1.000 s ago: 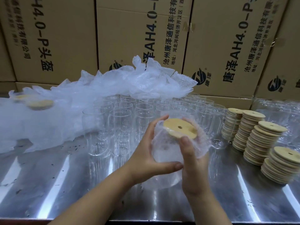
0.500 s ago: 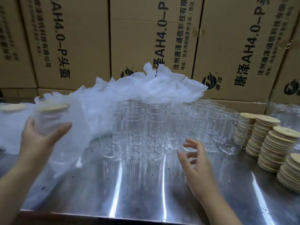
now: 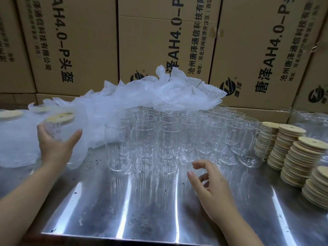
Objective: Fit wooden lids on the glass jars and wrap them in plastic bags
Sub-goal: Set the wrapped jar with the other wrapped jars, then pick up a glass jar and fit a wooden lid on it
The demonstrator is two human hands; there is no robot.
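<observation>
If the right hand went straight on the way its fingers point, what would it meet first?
Probably the front row of empty glass jars; the right hand has only bare table before them.

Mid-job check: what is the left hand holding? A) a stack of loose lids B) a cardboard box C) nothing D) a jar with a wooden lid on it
D: the left hand grips a glass jar with a wooden lid on top; the right hand is empty.
</observation>
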